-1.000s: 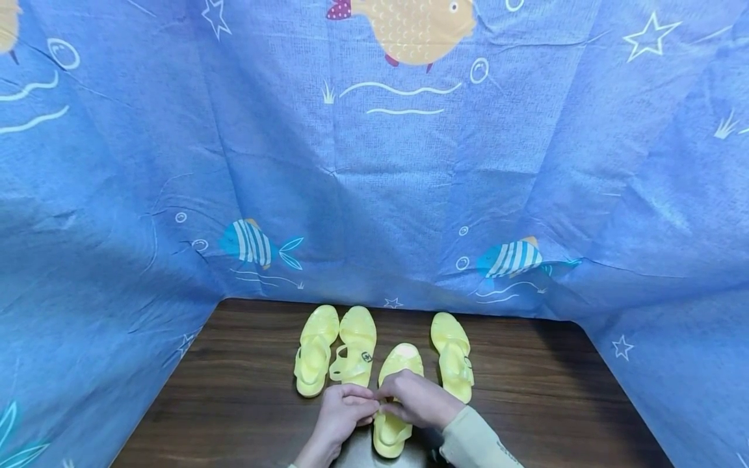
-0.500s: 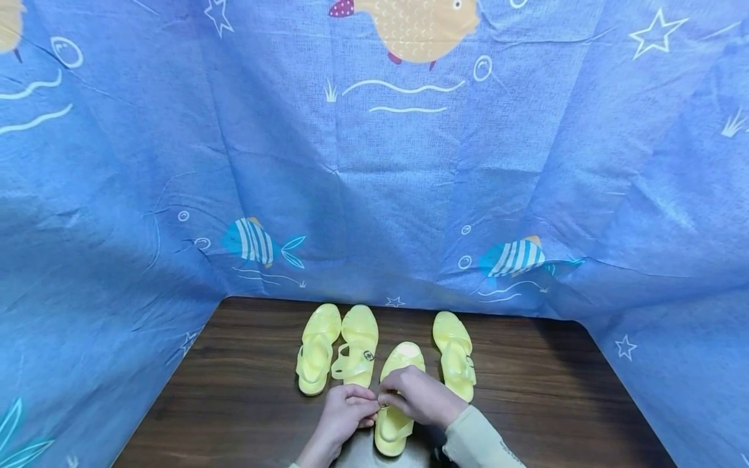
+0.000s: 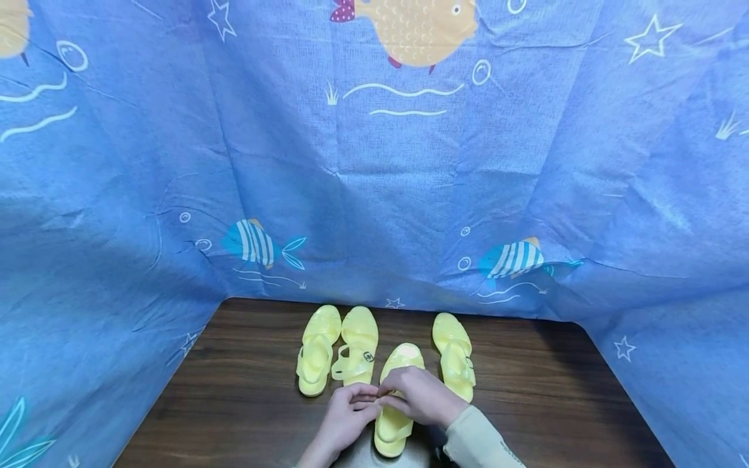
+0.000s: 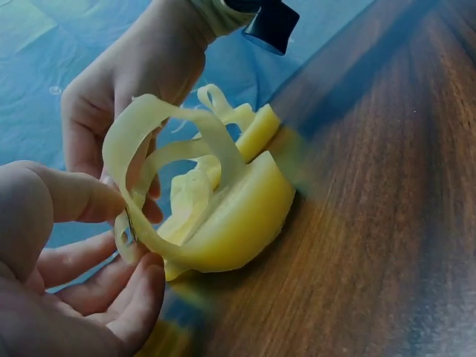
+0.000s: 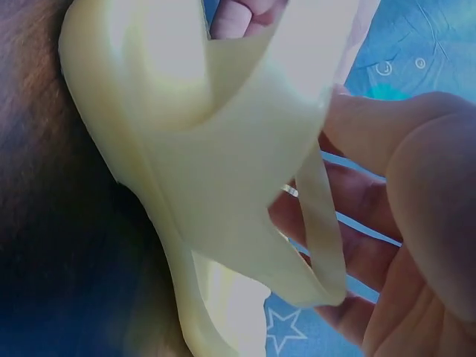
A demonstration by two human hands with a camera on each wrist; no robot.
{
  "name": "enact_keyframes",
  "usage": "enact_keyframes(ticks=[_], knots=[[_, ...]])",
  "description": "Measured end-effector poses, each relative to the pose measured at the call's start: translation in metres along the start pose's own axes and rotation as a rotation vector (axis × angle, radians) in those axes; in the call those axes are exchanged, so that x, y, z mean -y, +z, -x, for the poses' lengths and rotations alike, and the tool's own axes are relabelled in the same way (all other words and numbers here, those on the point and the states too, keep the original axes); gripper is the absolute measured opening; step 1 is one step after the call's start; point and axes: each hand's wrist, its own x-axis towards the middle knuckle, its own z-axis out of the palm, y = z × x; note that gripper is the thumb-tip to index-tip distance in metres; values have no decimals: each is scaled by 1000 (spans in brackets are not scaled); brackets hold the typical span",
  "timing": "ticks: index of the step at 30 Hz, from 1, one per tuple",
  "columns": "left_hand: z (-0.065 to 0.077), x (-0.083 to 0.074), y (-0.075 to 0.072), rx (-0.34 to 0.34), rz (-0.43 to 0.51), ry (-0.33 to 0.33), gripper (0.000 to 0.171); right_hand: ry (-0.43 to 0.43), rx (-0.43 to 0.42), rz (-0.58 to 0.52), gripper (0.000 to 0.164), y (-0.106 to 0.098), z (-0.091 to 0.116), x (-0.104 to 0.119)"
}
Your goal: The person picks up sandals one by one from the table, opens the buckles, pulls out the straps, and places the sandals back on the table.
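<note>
Evidently both hands are at work on one yellow sandal, the near sandal (image 3: 391, 426), which stands on its sole on the dark wood-grain desk (image 3: 251, 383), toe pointing away from the person. At its left side, the left hand (image 3: 349, 416) pinches the ankle strap (image 4: 132, 137) between thumb and fingers, right by a small metal buckle (image 4: 131, 225). The right hand (image 3: 419, 394) reaches across from the near sandal's right side, its thumb and fingers clamped on the same strap, so the two sets of fingertips meet just left of the near sandal.

Farther back and left of the near sandal, two matching sandals lie side by side: an outer sandal (image 3: 316, 351) and an inner sandal (image 3: 359, 328), the latter with its strap looping out leftward and a dark round mark on it. Back and to the right of the near sandal stands a fourth sandal (image 3: 454, 357). Behind the near sandal, beyond the desk, hangs a blue curtain (image 3: 386, 195) printed with fish and stars.
</note>
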Motion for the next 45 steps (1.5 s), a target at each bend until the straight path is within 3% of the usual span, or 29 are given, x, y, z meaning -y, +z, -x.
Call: enact_keyframes(ticks=[8,23,32,45], knots=[[-5,-4,2,12,-118,125,21,52,12,-6,9,-6,4,-3],[-6,-7,3,-42,-290,192,18,73,11,0,12,-5,5,-4],[-5,-3,4,-125,-337,264,9,74,15,-13,12,-5,5,-4],[-3,-2,9,-177,-295,204,11,80,22,-16,12,-6,4,-4]])
